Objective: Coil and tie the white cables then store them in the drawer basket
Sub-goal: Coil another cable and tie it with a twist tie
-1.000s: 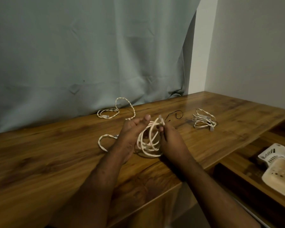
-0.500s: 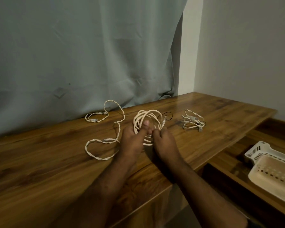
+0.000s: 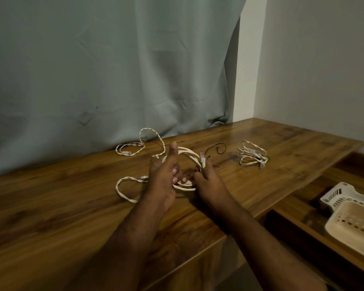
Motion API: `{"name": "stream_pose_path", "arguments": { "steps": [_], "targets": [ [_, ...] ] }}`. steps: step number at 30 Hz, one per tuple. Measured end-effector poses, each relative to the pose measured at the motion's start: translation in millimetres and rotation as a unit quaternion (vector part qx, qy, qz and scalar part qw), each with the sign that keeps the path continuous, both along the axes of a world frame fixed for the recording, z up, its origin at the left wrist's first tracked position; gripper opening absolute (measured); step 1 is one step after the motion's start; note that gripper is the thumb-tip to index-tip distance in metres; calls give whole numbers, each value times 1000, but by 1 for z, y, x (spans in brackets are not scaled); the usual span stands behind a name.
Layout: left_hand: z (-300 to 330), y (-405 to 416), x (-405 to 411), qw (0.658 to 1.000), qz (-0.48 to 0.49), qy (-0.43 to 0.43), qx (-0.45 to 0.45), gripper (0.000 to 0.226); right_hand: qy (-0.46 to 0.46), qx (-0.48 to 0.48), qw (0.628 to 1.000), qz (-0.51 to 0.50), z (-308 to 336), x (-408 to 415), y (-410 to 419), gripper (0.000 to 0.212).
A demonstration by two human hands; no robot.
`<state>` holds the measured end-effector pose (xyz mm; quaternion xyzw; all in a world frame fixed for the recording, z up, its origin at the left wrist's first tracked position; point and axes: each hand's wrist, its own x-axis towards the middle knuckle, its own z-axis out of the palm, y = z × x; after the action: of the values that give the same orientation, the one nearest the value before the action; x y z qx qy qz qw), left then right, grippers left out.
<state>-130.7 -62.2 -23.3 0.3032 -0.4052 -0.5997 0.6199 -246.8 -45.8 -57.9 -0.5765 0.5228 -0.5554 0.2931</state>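
Note:
A white cable coil (image 3: 189, 154) stands looped between both hands above the wooden table (image 3: 51, 206). My left hand (image 3: 164, 175) holds its left side, thumb raised over the loops and fingers curled through them. My right hand (image 3: 208, 181) pinches the coil's right side, where a connector end (image 3: 202, 159) sticks up. A twisted white cable (image 3: 135, 148) lies loose on the table behind and left of my hands. A bundled white cable (image 3: 251, 155) lies further right. The white drawer basket (image 3: 336, 194) sits in the open drawer at the lower right.
A thin dark tie wire (image 3: 218, 148) lies on the table behind the coil. A grey curtain (image 3: 114, 70) hangs along the table's back edge. A white wall stands at the right. The open wooden drawer (image 3: 298, 208) runs beside the table's right edge.
The coil has been turned and lowered between my hands; my left thumb now points up over its top loops, and my right hand has shifted to the connector side.

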Motion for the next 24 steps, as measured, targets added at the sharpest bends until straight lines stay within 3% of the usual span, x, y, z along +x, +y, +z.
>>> {"name": "stream_pose_path", "arguments": {
  "steps": [2,6,13,15,17,18,20,22,24],
  "targets": [
    [0,1,2,998,-22,-53,-13,43,68,-13,997,-30,2,-1,-1,20],
    [-2,-2,0,991,60,-123,11,53,143,-13,989,-27,0,4,2,30],
    [-5,-6,0,995,69,-53,58,35,160,-43,986,-16,-1,4,0,14],
    [-6,-7,1,995,63,-65,42,36,160,-45,985,-41,-4,3,-2,14],
    [-7,-9,2,987,79,-137,-15,49,163,-38,984,-62,-6,2,0,16],
    [-7,-10,3,967,117,-218,-61,62,176,-40,981,-69,-6,1,3,21],
    [-10,-12,10,870,203,-412,-180,83,228,-55,970,-64,-7,0,7,34],
    [-8,-11,16,775,198,-530,-283,70,330,-65,941,-30,-2,4,9,40],
    [-9,-13,22,764,134,-558,-295,49,381,-74,922,-12,1,7,8,42]
  ]
}}
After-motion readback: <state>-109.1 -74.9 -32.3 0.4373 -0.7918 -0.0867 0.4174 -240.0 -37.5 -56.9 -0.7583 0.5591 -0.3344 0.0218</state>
